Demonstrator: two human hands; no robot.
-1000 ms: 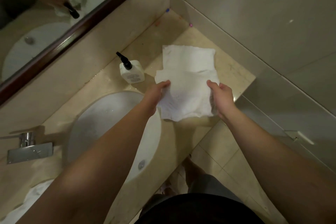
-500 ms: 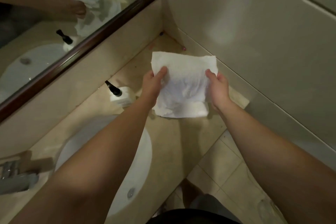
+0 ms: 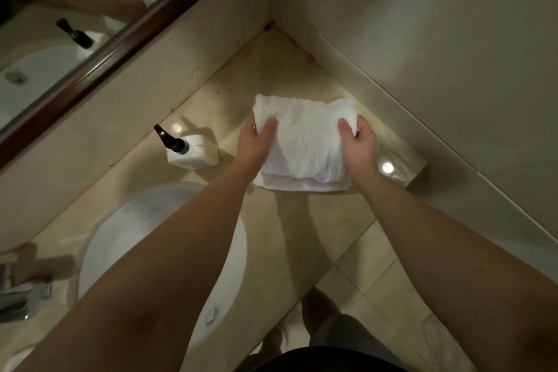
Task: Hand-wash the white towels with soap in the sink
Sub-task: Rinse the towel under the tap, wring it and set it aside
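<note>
Single head-worn wide-angle view, steeply down and forward from close above the counter (image 3: 290,238) corner beside the sink (image 3: 133,238).

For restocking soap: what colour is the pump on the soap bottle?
Black, on a white soap bottle; the pump shows clearly in the head view.

We stand at a beige stone counter (image 3: 290,235) running into a corner ahead of our hands. Left of them, a dark wood-framed mirror (image 3: 126,39) hangs above the backsplash; right of them rises a plain pale wall (image 3: 422,24). Beige floor tiles (image 3: 371,281) lie below our right arm.
</note>
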